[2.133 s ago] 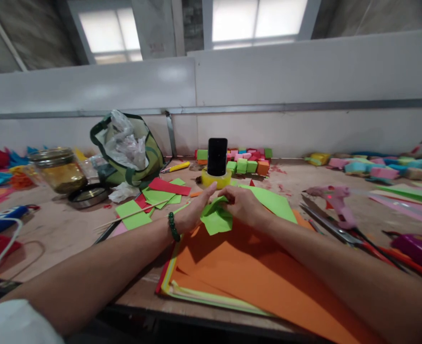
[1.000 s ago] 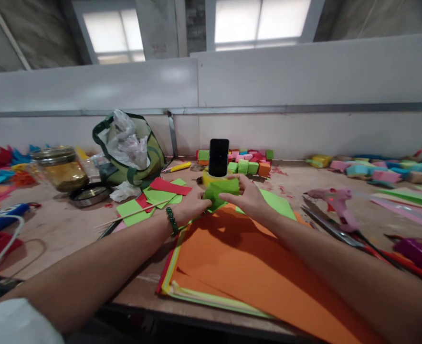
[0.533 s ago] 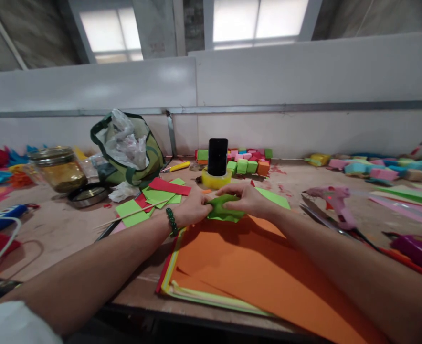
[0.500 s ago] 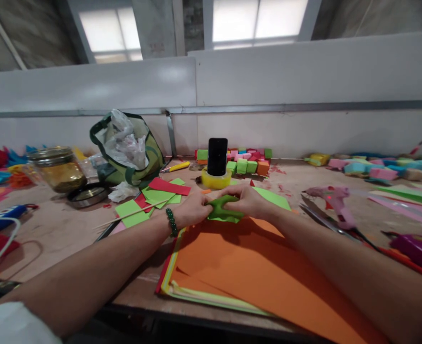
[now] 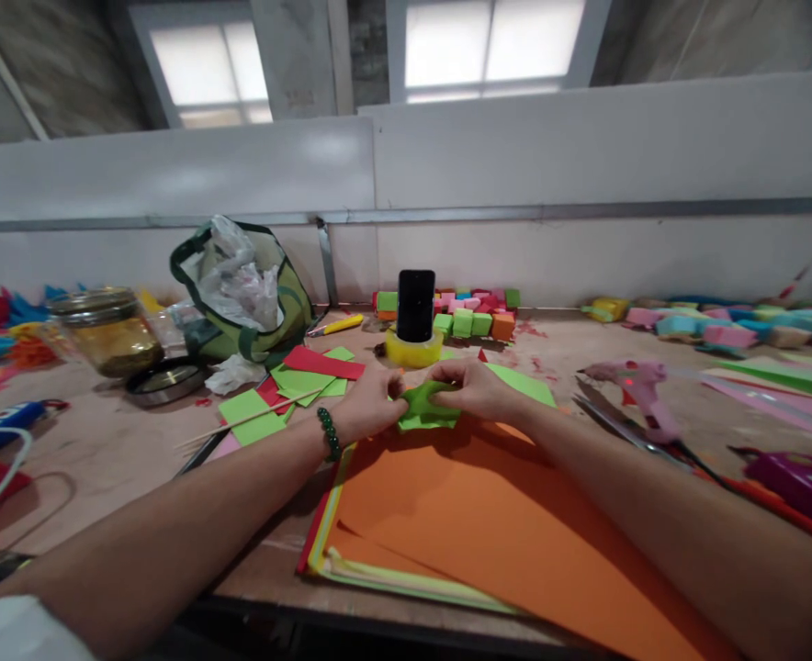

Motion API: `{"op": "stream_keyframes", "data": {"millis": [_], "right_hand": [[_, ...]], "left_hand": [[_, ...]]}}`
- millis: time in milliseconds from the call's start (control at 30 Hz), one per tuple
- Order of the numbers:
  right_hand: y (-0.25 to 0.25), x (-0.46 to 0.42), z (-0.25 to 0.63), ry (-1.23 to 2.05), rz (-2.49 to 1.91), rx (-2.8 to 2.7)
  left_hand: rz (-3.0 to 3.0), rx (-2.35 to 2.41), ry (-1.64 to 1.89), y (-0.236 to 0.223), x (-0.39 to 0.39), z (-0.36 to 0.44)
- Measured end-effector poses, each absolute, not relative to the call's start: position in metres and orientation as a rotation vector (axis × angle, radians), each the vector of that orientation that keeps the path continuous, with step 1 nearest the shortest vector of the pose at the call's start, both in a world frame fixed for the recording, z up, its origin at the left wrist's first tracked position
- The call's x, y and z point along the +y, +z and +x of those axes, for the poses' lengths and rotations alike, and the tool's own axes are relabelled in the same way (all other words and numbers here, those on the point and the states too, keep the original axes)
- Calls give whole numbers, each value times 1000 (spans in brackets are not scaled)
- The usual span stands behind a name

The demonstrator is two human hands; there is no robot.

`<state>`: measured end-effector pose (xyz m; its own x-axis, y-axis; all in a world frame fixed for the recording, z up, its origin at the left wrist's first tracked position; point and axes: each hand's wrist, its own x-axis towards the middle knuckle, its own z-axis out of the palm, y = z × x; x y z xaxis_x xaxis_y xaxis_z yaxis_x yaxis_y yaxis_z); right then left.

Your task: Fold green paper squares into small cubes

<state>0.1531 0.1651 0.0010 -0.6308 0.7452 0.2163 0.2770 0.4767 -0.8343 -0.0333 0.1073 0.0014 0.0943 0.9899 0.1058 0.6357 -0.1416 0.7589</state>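
While both hands [image 5: 368, 404] pinch green paper [image 5: 426, 417] | orange sheet [image 5: 461, 505] below | phone [image 5: 416, 308] partly hides cubes [image 5: 481, 324]

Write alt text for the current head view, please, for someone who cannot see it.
The left hand and right hand hold green paper over orange paper, with a phone standing behind and a pink glue gun to the right.

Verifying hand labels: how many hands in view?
2. The left hand grips the left side of the green paper; the right hand grips its right side. No other hand shows.
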Motion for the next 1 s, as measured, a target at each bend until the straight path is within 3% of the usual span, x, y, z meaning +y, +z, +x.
{"op": "stream_keyframes", "data": {"millis": [333,700,1000], "right_hand": [[-5,149,143,624,-548,-2320],[-6,163,154,840,-733,-2249],[-7,149,145,525,-550,-2358]], "left_hand": [[1845,1576,840,-5,108,-32],[1810,1556,866,-3,111,-35],[1827,1495,976,-6,111,-31]]}}
